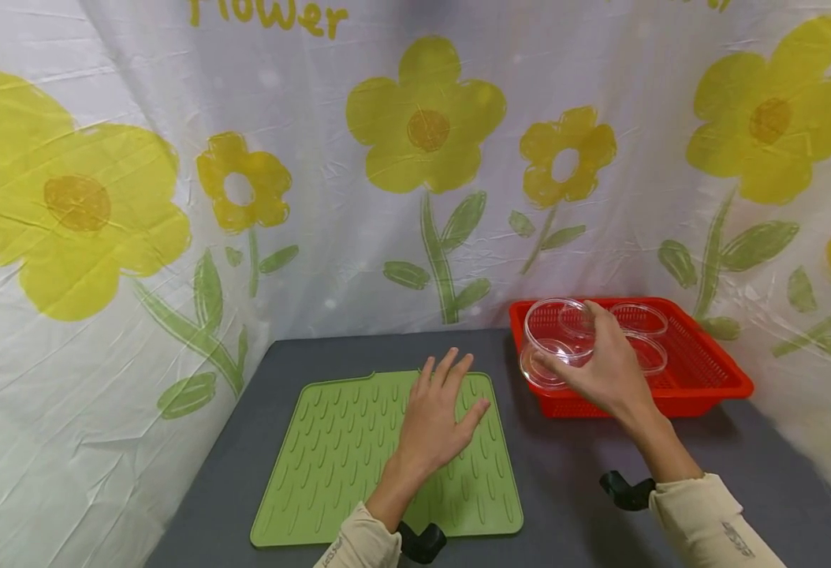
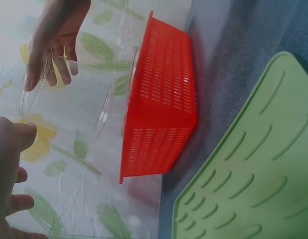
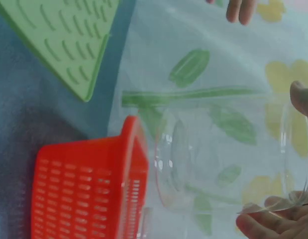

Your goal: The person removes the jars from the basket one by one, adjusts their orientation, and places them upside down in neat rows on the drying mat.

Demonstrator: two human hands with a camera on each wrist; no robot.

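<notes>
My right hand (image 1: 607, 367) holds a clear, round, see-through container (image 1: 543, 347) by its upper rim, thumb on one side and fingers on the other. The container is above the near left edge of the red basket (image 1: 706, 397). Its wide rim and rounded base also show in the right wrist view, where the fingers (image 3: 265, 226) curl at the rim. Other clear round containers (image 1: 646, 353) stand inside the basket. My left hand (image 1: 431, 426) hovers over the green ridged mat (image 1: 302, 489), fingers spread, with nothing in it.
The basket has slotted walls and sits at the back right of the dark grey table (image 1: 557, 489). The mat lies to its left. Behind and at the sides hangs a white curtain (image 1: 316, 268) with yellow flowers.
</notes>
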